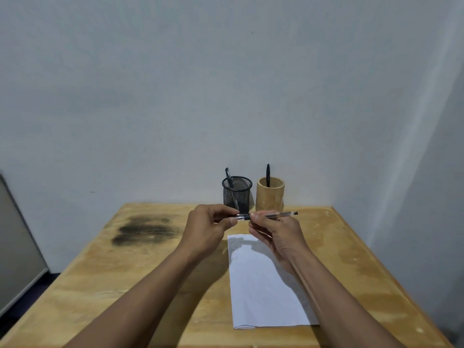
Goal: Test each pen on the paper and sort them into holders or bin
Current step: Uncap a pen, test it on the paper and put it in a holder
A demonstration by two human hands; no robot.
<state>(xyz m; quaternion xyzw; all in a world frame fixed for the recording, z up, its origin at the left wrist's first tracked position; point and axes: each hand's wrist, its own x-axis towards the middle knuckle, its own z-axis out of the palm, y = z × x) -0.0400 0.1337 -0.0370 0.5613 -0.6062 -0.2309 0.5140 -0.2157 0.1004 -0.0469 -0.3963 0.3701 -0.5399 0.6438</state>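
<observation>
A clear-barrelled pen point(275, 215) lies level in the air above the table, held by both hands. My left hand point(209, 228) pinches its left end, maybe the cap, and my right hand point(275, 231) grips the barrel near the middle. Below them lies a white sheet of paper point(261, 292) with faint scribbles at its top left. Behind the hands stand a black mesh holder point(237, 194) with one dark pen point(229, 178) in it and a bamboo holder point(270, 194) with one black pen point(268, 174).
The wooden table point(125, 285) has a dark burn-like stain point(145, 229) at the left. Walls close it in at the back and on the right. A grey panel point(17, 247) leans at the far left. No bin is in view.
</observation>
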